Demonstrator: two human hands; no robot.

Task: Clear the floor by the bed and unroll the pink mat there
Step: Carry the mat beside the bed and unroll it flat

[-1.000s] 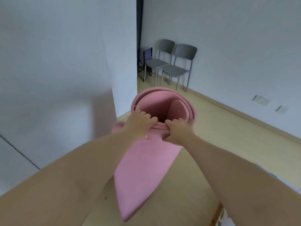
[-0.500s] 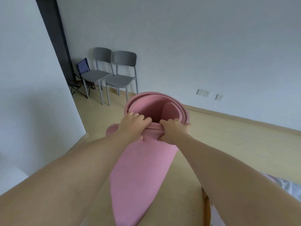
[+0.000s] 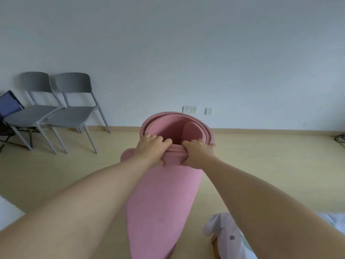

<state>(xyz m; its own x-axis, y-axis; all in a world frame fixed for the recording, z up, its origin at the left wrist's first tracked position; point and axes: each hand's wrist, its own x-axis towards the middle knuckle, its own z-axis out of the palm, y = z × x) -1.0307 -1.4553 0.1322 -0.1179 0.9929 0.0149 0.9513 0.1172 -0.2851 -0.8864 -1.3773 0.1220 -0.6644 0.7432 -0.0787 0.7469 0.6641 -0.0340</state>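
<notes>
The rolled pink mat [image 3: 160,199] stands upright in front of me, its open top end facing the camera and its lower end running out of the frame at the bottom. My left hand [image 3: 151,148] grips the near rim of the roll on the left, fingers hooked inside. My right hand [image 3: 198,152] grips the same rim on the right, thumb on the outside. A loose outer flap of the mat sticks out at the left of the roll. The bed's corner [image 3: 231,238] with pale bedding shows at the bottom right.
Two grey chairs [image 3: 61,111] stand against the white wall at the left, with a blue folding seat [image 3: 9,105] beside them. Wall sockets [image 3: 190,110] sit low on the wall behind the mat. Dark cables [image 3: 338,138] lie at the far right. Wood floor [image 3: 261,165] spreads around.
My view has swung to the right: the near white wall has left the frame and the chairs have shifted to the far left. Both hands keep the same grip on the mat.
</notes>
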